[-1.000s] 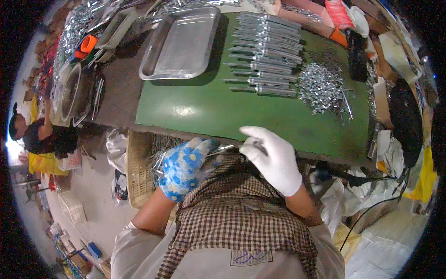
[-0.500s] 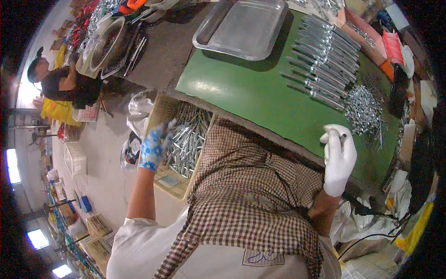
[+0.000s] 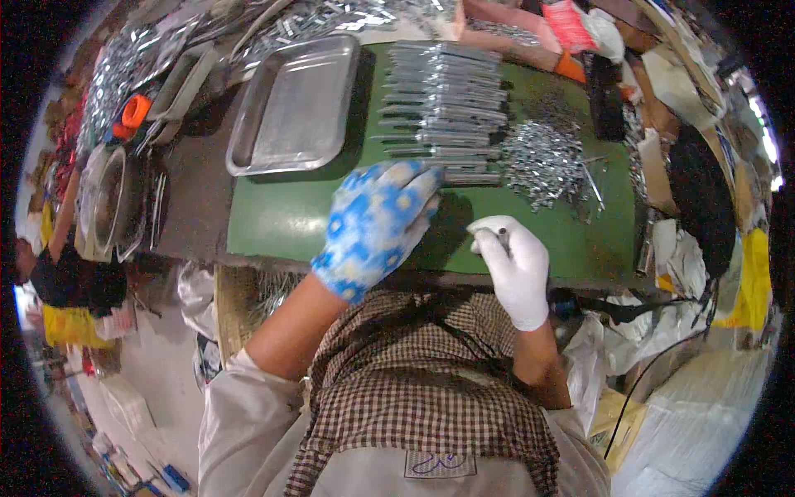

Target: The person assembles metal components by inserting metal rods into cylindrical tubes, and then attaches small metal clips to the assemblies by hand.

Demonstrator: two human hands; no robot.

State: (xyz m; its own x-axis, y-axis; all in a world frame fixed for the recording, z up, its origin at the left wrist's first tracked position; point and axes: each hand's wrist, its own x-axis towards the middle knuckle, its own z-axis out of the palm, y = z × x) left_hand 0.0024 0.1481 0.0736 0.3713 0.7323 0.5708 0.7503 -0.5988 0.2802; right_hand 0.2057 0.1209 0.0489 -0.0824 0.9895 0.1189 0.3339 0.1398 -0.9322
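Note:
My left hand (image 3: pixel 377 228), in a blue-and-white flowered glove, reaches palm down over the near edge of a row of metal rods (image 3: pixel 447 108). Its bent fingers lie over the left end of the nearest rod (image 3: pixel 474 178) and hide that end. My right hand (image 3: pixel 515 269), in a white glove, is pinched above the green mat (image 3: pixel 281 219). A small dark round piece (image 3: pixel 503 231) shows at its thumb and finger; its kind is too small to tell. Just beyond that hand lies a heap of small shiny metal parts (image 3: pixel 542 161).
A metal tray (image 3: pixel 302 103) stands left of the rods. A pink box (image 3: pixel 505 33) of small parts is at the back. Below the table's left edge, a yellowish crate (image 3: pixel 232 319) holds rods. Another person (image 3: pixel 79 265) works at far left.
My left hand has moved from over the crate of rods up to the row on the mat. The view has swung right. My right hand keeps its pinch.

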